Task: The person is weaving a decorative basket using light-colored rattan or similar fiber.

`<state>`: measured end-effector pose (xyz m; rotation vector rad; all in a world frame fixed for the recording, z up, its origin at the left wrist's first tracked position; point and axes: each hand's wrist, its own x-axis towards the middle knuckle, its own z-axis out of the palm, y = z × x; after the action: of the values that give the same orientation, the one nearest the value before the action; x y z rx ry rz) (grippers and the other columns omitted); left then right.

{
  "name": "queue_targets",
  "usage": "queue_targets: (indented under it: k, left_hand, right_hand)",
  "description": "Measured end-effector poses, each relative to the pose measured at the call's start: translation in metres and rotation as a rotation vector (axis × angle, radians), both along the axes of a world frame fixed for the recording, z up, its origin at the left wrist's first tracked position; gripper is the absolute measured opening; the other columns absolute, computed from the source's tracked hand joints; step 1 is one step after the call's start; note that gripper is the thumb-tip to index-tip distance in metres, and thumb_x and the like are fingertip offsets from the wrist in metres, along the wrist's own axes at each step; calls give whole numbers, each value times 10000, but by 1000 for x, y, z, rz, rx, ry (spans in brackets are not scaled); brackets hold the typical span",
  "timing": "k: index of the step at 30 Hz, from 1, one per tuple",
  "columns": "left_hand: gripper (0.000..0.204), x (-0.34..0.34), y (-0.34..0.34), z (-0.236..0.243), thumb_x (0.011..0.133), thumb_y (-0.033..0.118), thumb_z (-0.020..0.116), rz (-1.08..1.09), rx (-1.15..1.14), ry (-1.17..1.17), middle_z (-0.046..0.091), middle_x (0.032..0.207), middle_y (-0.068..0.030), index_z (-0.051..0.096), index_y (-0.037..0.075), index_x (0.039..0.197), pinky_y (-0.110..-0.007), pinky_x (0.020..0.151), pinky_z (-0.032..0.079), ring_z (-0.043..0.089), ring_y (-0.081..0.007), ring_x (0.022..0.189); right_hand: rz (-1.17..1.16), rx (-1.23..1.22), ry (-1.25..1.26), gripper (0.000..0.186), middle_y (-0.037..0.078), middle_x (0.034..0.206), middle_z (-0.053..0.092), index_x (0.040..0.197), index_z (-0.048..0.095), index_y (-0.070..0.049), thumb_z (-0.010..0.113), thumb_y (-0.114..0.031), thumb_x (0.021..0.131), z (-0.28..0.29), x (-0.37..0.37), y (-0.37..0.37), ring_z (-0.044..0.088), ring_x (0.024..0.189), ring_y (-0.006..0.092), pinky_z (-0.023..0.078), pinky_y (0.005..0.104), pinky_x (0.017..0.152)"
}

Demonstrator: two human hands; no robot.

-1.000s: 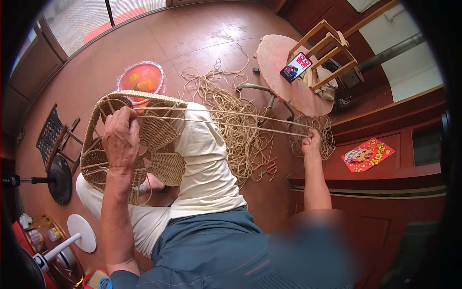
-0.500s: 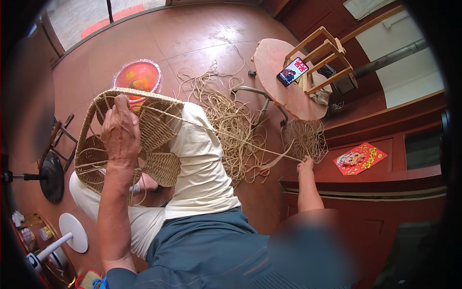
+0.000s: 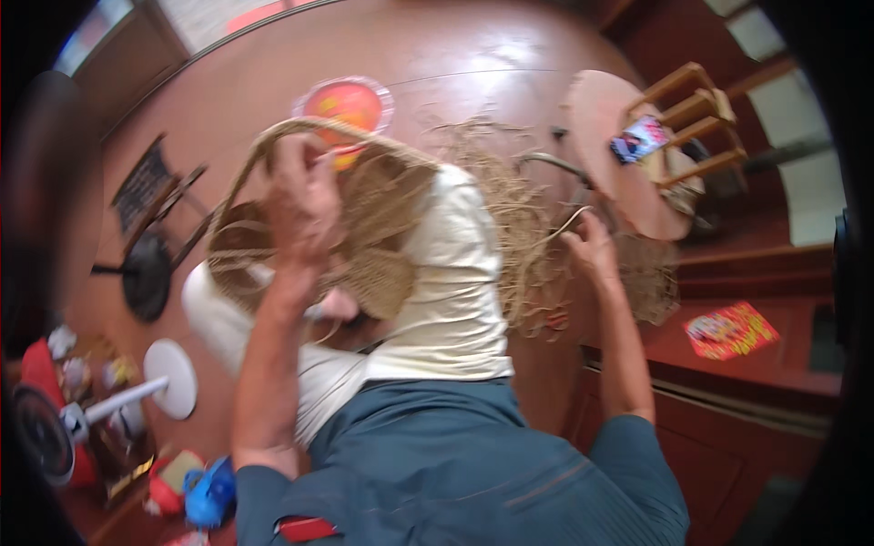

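A half-woven rattan frame (image 3: 259, 227) rests on my lap, its seat filled with tan woven cord. My left hand (image 3: 305, 196) is shut on the top of its rim. My right hand (image 3: 590, 247) is shut on a strand of tan cord (image 3: 557, 227) beside a loose heap of cord (image 3: 510, 209) on the red floor. My legs in white trousers and my blue shirt fill the lower middle. The picture is blurred by motion.
A round wooden table (image 3: 610, 155) with a phone (image 3: 640, 139) and a small wooden chair frame (image 3: 696, 127) stands at the right. A red-orange round tray (image 3: 348, 102) lies beyond the frame. A fan base (image 3: 146, 278), a white disc (image 3: 171, 378) and clutter sit at the left.
My right hand has pulled in from the far right toward the cord heap. My left hand has shifted up along the frame's rim, and my head has swung.
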<state>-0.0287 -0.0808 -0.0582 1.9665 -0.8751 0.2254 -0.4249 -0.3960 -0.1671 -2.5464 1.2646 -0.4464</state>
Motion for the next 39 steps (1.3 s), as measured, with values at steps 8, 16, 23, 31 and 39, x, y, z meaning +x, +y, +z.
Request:
queue_targets:
  k: [8, 16, 23, 31, 39]
  left_hand:
    - [223, 19, 62, 0, 1083, 116, 646, -299, -483, 915, 648, 910, -14, 539, 45, 1265, -167, 561, 393, 500, -15, 667]
    - [257, 40, 106, 8, 1096, 143, 640, -205, -350, 807, 657, 872, 0, 584, 18, 1313, -163, 605, 410, 522, -12, 707]
    - [208, 63, 85, 34, 1121, 136, 593, -183, -373, 701, 757, 1036, -89, 616, -18, 1258, -269, 847, 607, 725, -134, 913]
    - [162, 66, 31, 39, 1117, 118, 606, -358, -267, 518, 776, 1114, -84, 650, -10, 1206, -313, 950, 600, 733, -156, 992]
    - [162, 20, 46, 25, 1084, 112, 617, 36, 43, -60, 716, 991, -213, 556, 25, 1206, -480, 788, 587, 749, -395, 907]
  right_hand:
    - [534, 150, -631, 307, 131, 1087, 754, 1251, 761, -43, 747, 14, 950, 107, 206, 165, 736, 871, 226, 607, 333, 780]
    - [821, -95, -640, 406, 122, 1219, 685, 1313, 701, -50, 698, -14, 909, 88, 301, 229, 680, 1086, 326, 558, 444, 954]
    - [799, -253, -461, 528, 89, 1298, 636, 1431, 647, -86, 726, -125, 911, 81, 302, 241, 648, 1052, 290, 525, 439, 915]
    - [757, -269, -226, 776, 178, 1344, 579, 1548, 512, -20, 789, -289, 875, 91, 301, 256, 619, 1097, 312, 505, 445, 916]
    - [778, -128, -362, 592, 169, 1305, 580, 1446, 571, -74, 753, -237, 906, 88, 307, 249, 618, 1075, 346, 514, 466, 905]
